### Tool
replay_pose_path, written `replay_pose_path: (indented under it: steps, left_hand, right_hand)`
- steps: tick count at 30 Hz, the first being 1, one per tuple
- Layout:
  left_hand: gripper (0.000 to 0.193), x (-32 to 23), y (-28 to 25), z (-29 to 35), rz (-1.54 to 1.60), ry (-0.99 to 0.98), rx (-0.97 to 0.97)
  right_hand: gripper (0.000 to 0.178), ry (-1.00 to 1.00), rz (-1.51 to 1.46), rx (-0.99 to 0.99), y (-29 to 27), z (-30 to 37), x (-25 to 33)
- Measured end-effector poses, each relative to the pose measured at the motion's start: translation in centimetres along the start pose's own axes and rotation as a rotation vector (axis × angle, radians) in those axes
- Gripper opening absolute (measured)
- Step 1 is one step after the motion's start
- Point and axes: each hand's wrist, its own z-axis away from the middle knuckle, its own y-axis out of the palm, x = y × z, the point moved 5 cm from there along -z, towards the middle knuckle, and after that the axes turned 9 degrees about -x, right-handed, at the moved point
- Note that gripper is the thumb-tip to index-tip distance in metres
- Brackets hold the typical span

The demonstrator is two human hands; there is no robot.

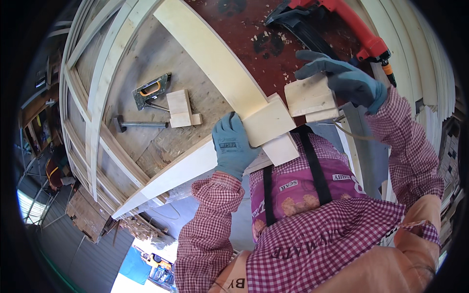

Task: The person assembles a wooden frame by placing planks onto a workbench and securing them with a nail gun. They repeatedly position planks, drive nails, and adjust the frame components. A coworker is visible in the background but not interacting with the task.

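Observation:
My left hand (pixel 230 149), in a blue-grey glove, lies over the corner where a long pale plank (pixel 171 176) meets another wide plank (pixel 210 53). Its fingers are bent against the wood and its thumb lies along the edge of a short wooden block (pixel 268 122) set across the joint. Another small block (pixel 281 149) juts out below that one, toward my body. At the right, my gloved right hand (pixel 351 80) is open, its fingers stretched over the upper edge of some stacked wooden blocks (pixel 310 95). Whether its hidden thumb presses on them, I cannot tell.
A red and black nail gun (pixel 342 24) lies at the far right, close to my right hand. On the worktop at left are a hand stapler (pixel 150 90), a hammer (pixel 141 125) and more wooden blocks (pixel 180 108). Curved wooden strips (pixel 100 88) stand along the far left.

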Motion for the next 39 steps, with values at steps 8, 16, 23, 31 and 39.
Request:
replay_pose_path:
  steps: [8, 16, 23, 31, 39]
  left_hand:
    - [0.089, 0.0, 0.0, 0.1, 0.009, -0.011, -0.006]
    - [0.086, -0.2, -0.2, 0.0, 0.010, -0.010, -0.001]
    - [0.088, -0.2, -0.2, -0.1, 0.007, -0.037, 0.041]
    - [0.090, 0.1, 0.0, 0.1, 0.005, -0.038, 0.021]
    - [0.079, -0.3, -0.3, -0.1, 0.010, -0.020, 0.004]
  right_hand:
    - [0.088, 0.321, -0.168, -0.400, 1.2, 1.4, -4.1]
    - [0.105, 0.257, 0.173, 0.038, 1.8, 6.5, -1.7]
    - [0.093, 0.185, 0.448, -0.018, 3.0, 7.2, -2.2]
    - [0.058, 0.669, -0.201, -0.232, 2.4, 8.5, -3.4]
    - [0.073, 0.895, -0.625, -0.466, 4.0, 8.1, -4.8]
